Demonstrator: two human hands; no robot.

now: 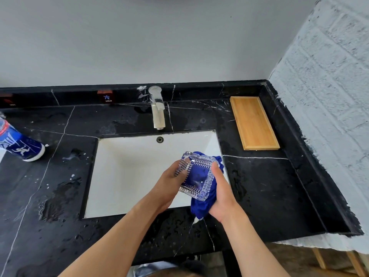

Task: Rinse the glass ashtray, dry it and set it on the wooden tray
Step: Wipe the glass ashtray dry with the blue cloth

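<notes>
The square cut-glass ashtray [196, 175] is held tilted over the right side of the white sink [127, 166]. My left hand [169, 184] grips its left edge. My right hand [221, 194] holds a blue cloth [201, 208] against the ashtray's underside and right edge, thumb on the rim. The cloth shows through the glass and hangs down below it. The wooden tray [253, 122] lies bare on the black counter at the back right, next to the wall.
A chrome tap [157, 108] stands behind the sink; no water runs from it. A blue and white bottle [20, 144] lies at the left edge. The black marble counter [269, 186] is wet in patches. A white brick wall [329, 96] bounds the right side.
</notes>
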